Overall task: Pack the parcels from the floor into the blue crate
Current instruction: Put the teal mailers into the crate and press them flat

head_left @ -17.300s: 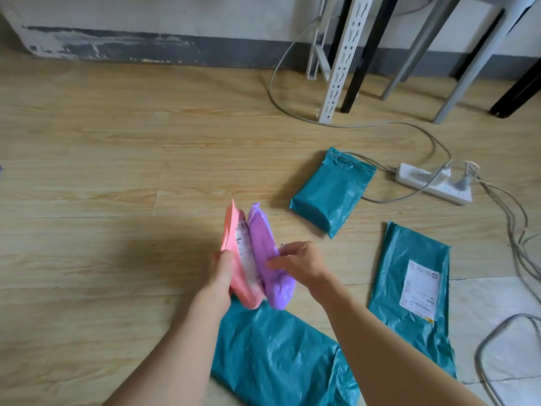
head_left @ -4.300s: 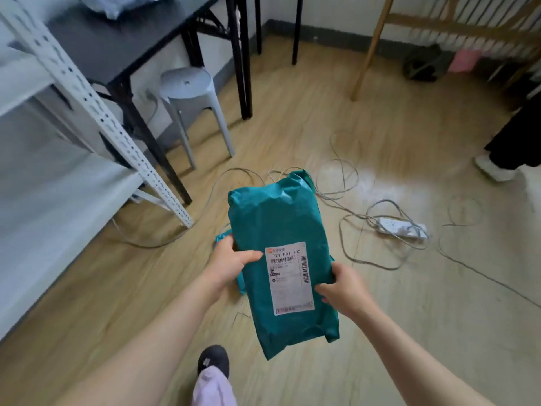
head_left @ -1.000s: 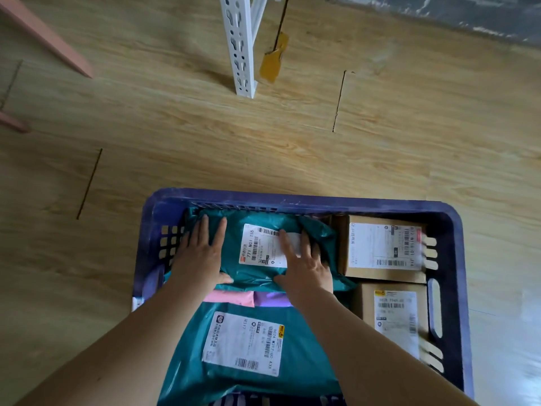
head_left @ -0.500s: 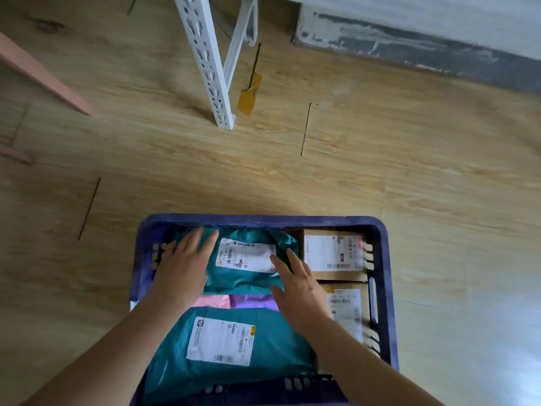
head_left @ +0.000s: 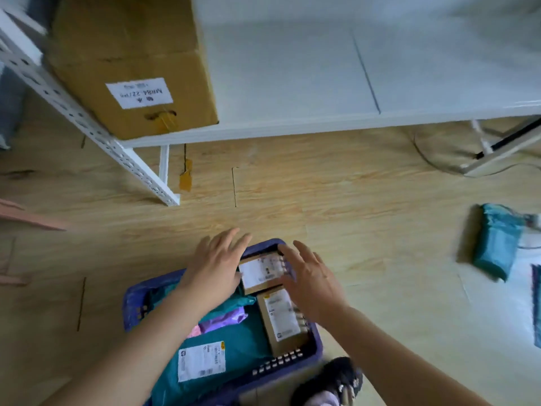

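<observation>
Half a second ago both palms lay flat on the teal parcel in the crate. Now the left hand [head_left: 218,268] and right hand [head_left: 311,281] are lifted over the far end of the blue crate [head_left: 133,300], fingers spread and straight, gripping nothing.

Between them shows a small labelled box [head_left: 259,272], with a second box [head_left: 282,317] behind it along the right wall. A labelled teal parcel [head_left: 234,341] fills the near left, and a purple parcel [head_left: 227,320] and a pink one [head_left: 193,331] are wedged beyond it.

One more teal parcel [head_left: 494,241] lies on the wooden floor [head_left: 351,215], well to the right, with bare boards between it and the crate. A dark shoe [head_left: 330,379] stands at the crate's near right corner. Ahead, a white shelf [head_left: 292,83] carries a large carton [head_left: 131,68], and its upright [head_left: 87,121] slants down to the floor left of the crate.
</observation>
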### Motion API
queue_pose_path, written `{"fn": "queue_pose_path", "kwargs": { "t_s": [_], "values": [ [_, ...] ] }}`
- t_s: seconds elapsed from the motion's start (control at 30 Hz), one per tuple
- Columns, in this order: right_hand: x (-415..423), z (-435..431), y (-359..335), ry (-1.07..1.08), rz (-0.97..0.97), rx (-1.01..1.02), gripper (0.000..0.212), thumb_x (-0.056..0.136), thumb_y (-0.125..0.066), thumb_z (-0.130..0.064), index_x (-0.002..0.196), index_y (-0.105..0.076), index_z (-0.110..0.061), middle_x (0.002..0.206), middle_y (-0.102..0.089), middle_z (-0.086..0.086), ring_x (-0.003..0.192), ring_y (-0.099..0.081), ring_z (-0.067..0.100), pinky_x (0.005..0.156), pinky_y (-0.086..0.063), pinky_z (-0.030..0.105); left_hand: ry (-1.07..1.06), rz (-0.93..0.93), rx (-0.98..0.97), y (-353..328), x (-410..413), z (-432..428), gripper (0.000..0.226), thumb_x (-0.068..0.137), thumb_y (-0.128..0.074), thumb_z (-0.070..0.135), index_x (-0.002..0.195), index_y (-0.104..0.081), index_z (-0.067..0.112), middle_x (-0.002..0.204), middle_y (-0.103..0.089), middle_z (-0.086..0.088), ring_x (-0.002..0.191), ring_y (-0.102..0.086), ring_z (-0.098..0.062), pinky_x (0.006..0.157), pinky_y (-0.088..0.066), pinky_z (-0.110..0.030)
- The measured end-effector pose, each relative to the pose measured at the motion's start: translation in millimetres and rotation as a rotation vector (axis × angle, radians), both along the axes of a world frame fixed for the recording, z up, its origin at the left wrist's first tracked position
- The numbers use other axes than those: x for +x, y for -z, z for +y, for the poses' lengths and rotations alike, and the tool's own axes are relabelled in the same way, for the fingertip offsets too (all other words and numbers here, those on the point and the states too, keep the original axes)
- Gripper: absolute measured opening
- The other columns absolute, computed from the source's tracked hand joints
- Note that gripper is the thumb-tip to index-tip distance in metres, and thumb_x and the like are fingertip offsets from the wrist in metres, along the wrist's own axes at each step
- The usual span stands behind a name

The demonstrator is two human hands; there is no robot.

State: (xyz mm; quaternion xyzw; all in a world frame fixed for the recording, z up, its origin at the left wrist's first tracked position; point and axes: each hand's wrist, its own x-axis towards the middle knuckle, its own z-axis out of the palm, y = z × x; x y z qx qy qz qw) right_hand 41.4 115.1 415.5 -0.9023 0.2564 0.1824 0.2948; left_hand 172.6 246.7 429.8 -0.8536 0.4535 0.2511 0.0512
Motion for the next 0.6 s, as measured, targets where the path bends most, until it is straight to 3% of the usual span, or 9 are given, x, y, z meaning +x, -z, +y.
{"fn": "queue_pose_path", "kwargs": {
  "t_s": [0.23, 0.4, 0.6],
  "values": [
    [-101, -84, -108, 0.219, -0.036, -0.085, 0.057, 0.098, -0.042, -0.037, 0.148, -0.016, -0.035, 0.157, -0.014, -0.003, 0.141, -0.025, 0.022, 0.107, -0.038, 0.038, 0.242, -0.013, -0.093, -113, -77, -120, 0.066, 0.097, -0.045, 0.028, 0.151, -0.008, 0.025, 0.159, 0.004, -0.002, 0.146, -0.006, -0.021, 0.118, -0.005, -0.035],
    [-200, -150, -161, 0.406, -0.052, -0.115, 0.058, 0.097, -0.042, -0.040, 0.148, -0.016, -0.035, 0.157, -0.017, -0.002, 0.140, -0.028, 0.023, 0.109, -0.034, 0.036, 0.398, -0.006, -0.114, -169, -151, -206, 0.059, 0.096, -0.044, 0.027, 0.149, -0.018, 0.023, 0.159, 0.004, -0.003, 0.145, -0.011, -0.022, 0.117, -0.012, -0.035],
    [-331, -227, -215, 0.634, -0.021, -0.185, 0.058, 0.096, -0.043, -0.043, 0.148, -0.018, -0.035, 0.151, -0.031, -0.003, 0.135, -0.037, 0.018, 0.104, -0.040, 0.034, 0.548, 0.043, -0.148, -210, -256, -297, 0.055, 0.097, -0.042, 0.030, 0.148, -0.022, 0.025, 0.159, 0.000, -0.001, 0.145, -0.012, -0.019, 0.117, -0.015, -0.034]
  ]
}}
